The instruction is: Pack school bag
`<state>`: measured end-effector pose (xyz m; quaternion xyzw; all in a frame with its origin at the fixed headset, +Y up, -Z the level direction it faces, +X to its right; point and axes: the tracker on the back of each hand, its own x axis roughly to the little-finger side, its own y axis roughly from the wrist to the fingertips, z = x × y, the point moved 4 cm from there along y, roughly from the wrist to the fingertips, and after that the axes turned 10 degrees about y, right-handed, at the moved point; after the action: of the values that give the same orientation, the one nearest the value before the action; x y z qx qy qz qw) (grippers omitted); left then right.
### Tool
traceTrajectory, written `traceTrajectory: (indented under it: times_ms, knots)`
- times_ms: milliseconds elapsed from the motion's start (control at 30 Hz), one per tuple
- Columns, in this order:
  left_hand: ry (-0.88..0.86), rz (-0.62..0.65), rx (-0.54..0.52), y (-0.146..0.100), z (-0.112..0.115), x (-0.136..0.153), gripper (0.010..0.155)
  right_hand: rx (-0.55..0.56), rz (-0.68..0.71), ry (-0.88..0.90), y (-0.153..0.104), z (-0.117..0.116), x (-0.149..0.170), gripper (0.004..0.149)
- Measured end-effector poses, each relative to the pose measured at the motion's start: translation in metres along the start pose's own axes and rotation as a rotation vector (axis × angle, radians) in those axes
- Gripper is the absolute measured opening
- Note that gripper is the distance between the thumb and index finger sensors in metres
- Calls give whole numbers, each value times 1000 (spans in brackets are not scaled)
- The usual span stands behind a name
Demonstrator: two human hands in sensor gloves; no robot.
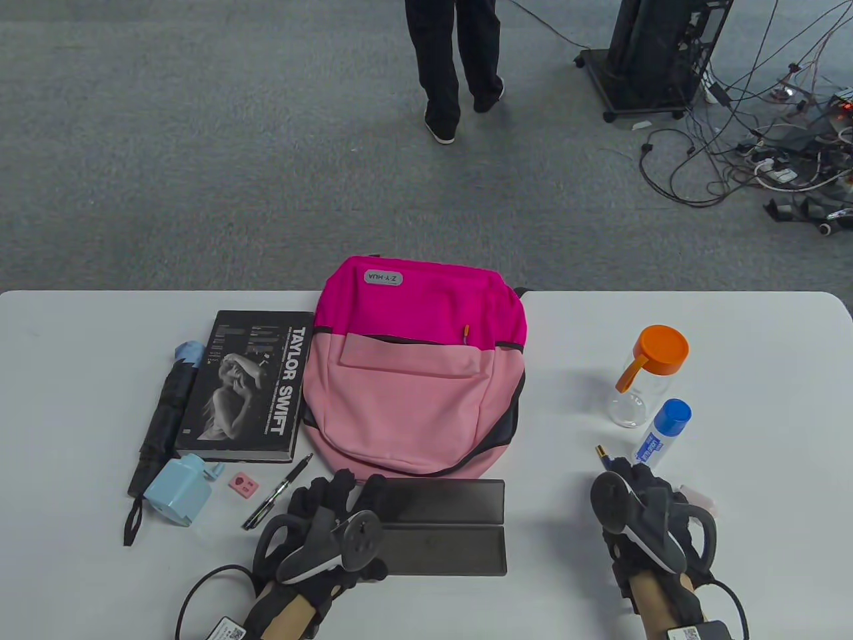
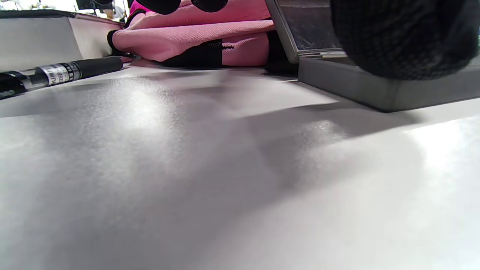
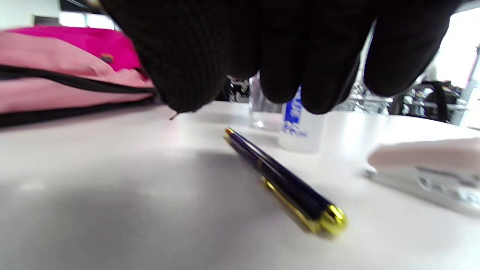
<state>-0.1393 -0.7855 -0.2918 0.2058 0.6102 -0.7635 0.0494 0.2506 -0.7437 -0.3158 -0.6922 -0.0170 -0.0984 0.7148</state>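
Table view: a pink backpack (image 1: 416,370) lies flat at the middle of a white counter (image 1: 733,320), its top toward the far edge. Left of it sit a black Taylor Swift book (image 1: 250,390), a folded black umbrella (image 1: 163,417), a light blue pencil sharpener (image 1: 178,490), a pink eraser (image 1: 241,485) and a black pen (image 1: 276,492). Just in front of the bag lies an open grey pencil case (image 1: 443,527). The left hand (image 1: 320,527) rests on the case's left end, fingers spread, gripping nothing that shows. To the right stand a clear bottle with an orange lid (image 1: 643,373) and a blue-capped glue bottle (image 1: 662,430). The right hand (image 1: 643,513) hovers over a gold-tipped pen (image 1: 604,455); whether it grips it cannot be told here.

Left wrist view: a gloved fingertip (image 2: 401,33) lies on the grey case (image 2: 375,86), with the black pen (image 2: 63,73) and the bag (image 2: 195,37) beyond.

Right wrist view: the gloved fingers (image 3: 262,45) hang loose above the dark blue, gold-trimmed pen (image 3: 285,182), not touching it. A pale pink stapler (image 3: 427,168) lies to the right, the glue bottle (image 3: 300,127) behind.
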Motion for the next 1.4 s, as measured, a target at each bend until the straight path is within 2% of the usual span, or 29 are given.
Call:
traceTrajectory:
  times_ms: [333, 667, 833, 967, 1100, 1233, 1300, 1400]
  knots:
    - [-1, 7, 7, 0, 1, 1, 112, -117, -83, -130, 15, -34, 9, 64]
    - [0, 8, 8, 0, 1, 1, 111, -112, -84, -145, 16, -33, 5, 59]
    - [2, 8, 10, -1, 2, 1, 110, -219, -54, -76, 17, -40, 3, 64]
    - [4, 6, 10, -1, 2, 1, 110, -241, -41, -108, 15, -41, -2, 62]
    - [3, 9, 15, -1, 2, 1, 110, -233, -7, -45, 12, -35, -6, 55]
    - [-3, 10, 24, -1, 3, 2, 111, -110, 56, 23, 4, -19, -15, 53]
    - [-2, 11, 21, -1, 3, 2, 111, -113, 98, 45, 0, -15, -21, 53]
    - [2, 10, 16, -1, 2, 1, 111, -61, 187, 108, -9, -6, -33, 53]
